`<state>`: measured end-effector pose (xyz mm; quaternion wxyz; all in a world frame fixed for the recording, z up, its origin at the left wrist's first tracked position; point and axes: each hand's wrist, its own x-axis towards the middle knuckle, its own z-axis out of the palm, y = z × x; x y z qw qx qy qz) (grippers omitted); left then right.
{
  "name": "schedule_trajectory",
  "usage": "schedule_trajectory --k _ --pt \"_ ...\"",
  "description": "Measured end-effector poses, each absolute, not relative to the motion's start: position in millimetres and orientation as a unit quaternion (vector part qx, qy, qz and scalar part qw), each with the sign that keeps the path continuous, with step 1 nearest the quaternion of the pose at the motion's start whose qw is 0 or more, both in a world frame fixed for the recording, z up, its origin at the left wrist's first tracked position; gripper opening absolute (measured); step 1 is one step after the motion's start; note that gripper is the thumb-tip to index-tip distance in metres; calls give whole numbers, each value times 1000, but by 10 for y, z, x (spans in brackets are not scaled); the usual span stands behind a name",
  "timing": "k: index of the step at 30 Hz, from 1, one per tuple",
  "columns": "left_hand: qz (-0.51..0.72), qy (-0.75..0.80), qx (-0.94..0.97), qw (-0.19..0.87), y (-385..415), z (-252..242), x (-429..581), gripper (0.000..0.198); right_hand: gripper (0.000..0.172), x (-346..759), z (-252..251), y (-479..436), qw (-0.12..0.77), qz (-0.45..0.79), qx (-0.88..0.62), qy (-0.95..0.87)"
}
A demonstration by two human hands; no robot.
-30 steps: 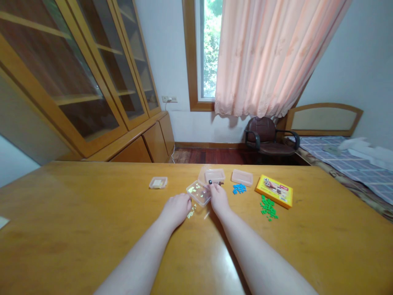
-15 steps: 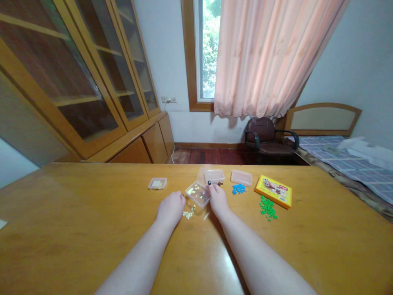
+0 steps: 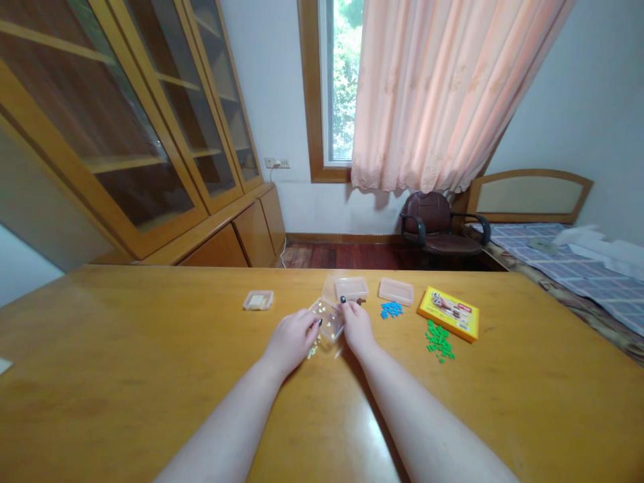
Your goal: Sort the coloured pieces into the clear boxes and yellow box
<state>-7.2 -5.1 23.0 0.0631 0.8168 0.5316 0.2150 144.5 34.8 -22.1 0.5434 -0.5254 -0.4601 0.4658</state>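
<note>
My right hand [image 3: 356, 327] grips the right edge of a small clear plastic box [image 3: 329, 321] that holds pale yellow pieces and is tilted off the wooden table [image 3: 151, 376]. My left hand [image 3: 293, 339] reaches over the box's left rim, fingers curled and pinched above it. What the fingers hold is too small to make out. A few pale yellow pieces [image 3: 312, 349] lie on the table just under the left hand.
Behind the hands stand two clear boxes [image 3: 351, 288] [image 3: 396, 291], and another small one [image 3: 258, 300] sits to the left. Blue pieces [image 3: 391, 309], green pieces [image 3: 439, 341] and a yellow booklet [image 3: 449, 312] lie to the right. A chair and bed are beyond the table.
My left hand moved from the loose yellow pieces on the table up and right to the box's rim. My right hand kept its hold on the box.
</note>
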Motion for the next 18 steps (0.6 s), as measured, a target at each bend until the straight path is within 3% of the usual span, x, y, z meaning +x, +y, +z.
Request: schedule_trajectory --k 6,18 --pt "251 615 745 58 -18 240 -176 16 33 1473 -190 353 559 481 -526 -424" --pt "126 587 793 109 36 113 -180 16 29 1485 -234 413 599 487 -510 -381"
